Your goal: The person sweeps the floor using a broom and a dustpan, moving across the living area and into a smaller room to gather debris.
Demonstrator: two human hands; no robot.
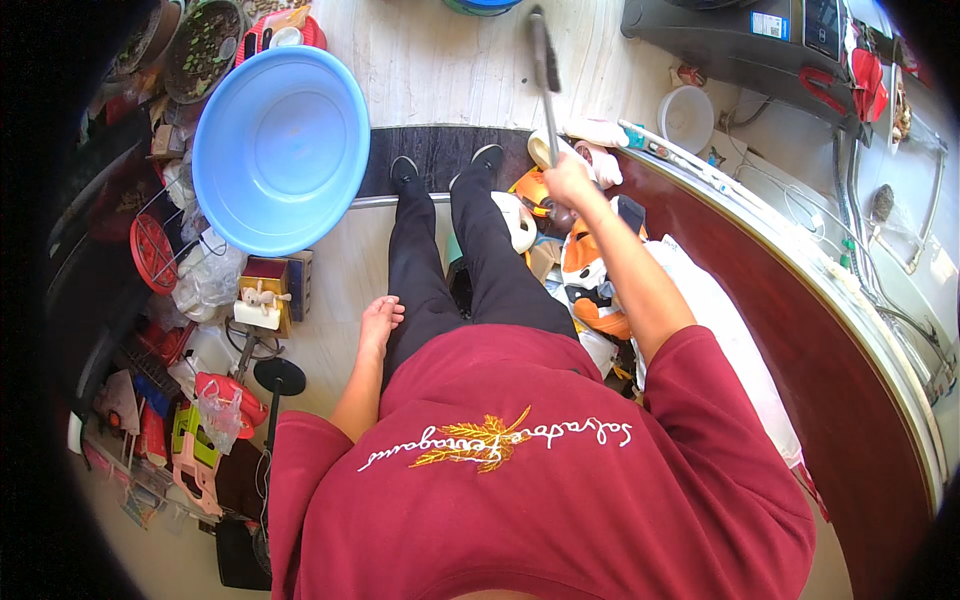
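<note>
My right hand (pixel 570 182) is closed round the thin grey handle of a long-handled broom (pixel 547 85). Its narrow dark head points away from me over the pale floor, and a few dark specks lie beside it. My left hand (pixel 380 322) hangs beside my left thigh with nothing in it, its fingers loosely bent. To its far left is a large light-blue basin (pixel 282 150). Below my right forearm lies a heap of orange and white bags (pixel 585 255), partly hidden by the arm.
A dark threshold strip (pixel 440 140) runs under my shoes. At right a dark-red cabinet side (pixel 720 240) carries a long counter with pipes and hoses. A white basin (pixel 686 118) stands beyond it. Potted plants (pixel 205 50), boxes and plastic bags crowd the left. A black round stand (pixel 280 376) is behind my left arm.
</note>
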